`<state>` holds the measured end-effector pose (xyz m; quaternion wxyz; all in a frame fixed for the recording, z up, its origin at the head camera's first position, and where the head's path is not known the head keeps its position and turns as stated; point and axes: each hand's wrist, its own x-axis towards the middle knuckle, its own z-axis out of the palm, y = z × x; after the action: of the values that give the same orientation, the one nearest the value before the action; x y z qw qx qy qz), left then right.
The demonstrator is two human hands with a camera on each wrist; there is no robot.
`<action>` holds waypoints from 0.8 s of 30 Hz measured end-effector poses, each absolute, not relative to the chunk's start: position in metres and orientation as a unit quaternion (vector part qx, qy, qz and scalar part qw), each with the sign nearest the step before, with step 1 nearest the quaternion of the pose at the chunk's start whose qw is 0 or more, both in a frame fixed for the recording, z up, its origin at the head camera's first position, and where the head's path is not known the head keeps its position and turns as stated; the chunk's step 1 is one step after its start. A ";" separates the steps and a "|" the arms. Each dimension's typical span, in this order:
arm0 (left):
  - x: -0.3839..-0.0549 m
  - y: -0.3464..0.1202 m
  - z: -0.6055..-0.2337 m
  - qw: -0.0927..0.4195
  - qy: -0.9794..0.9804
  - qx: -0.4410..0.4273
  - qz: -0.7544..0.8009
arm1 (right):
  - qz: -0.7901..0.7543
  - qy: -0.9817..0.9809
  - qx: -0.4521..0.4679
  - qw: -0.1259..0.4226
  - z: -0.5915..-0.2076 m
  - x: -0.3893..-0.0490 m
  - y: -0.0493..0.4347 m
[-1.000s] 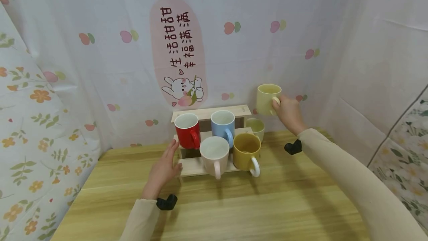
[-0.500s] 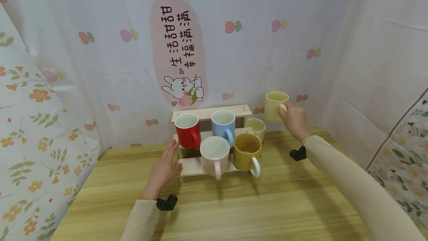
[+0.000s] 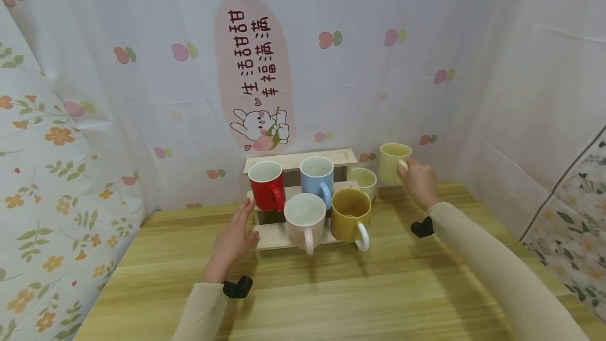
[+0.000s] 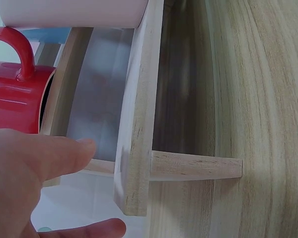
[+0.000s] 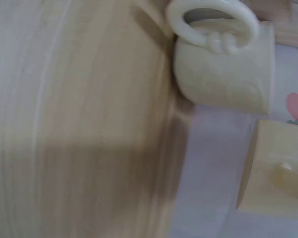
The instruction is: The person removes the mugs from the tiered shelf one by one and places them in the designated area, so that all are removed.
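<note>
Pale-yellow cylindrical ceramic mug (image 3: 391, 165) upright, right of light-wood tiered rack (image 3: 272, 236); right hand (image 3: 420, 182), nearer, grips handle (image 3: 403, 166); left hand (image 3: 232, 244) spread at rack's left end.

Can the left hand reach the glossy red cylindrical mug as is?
Likely yes: the left hand holds no mug and lies close beside the glossy red cylindrical mug, with nothing visible between them.
</note>
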<state>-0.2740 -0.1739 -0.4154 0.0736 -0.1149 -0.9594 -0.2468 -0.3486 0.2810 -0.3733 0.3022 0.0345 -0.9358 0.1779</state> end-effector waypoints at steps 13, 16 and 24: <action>-0.276 -0.175 -0.414 0.082 -0.959 -0.117 -0.246 | 0.174 -0.933 0.038 0.314 -0.405 -0.360 0.280; -0.276 -0.175 -0.414 0.082 -0.958 -0.117 -0.248 | 0.176 -0.933 0.041 0.311 -0.410 -0.362 0.280; -0.276 -0.174 -0.417 0.086 -0.958 -0.121 -0.246 | 0.189 -0.935 0.036 0.298 -0.423 -0.358 0.281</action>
<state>-0.2755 -0.1744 -0.4173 0.0858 -0.1213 -0.9577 -0.2464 -0.3577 0.2811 -0.4225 0.2984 0.0357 -0.9349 0.1889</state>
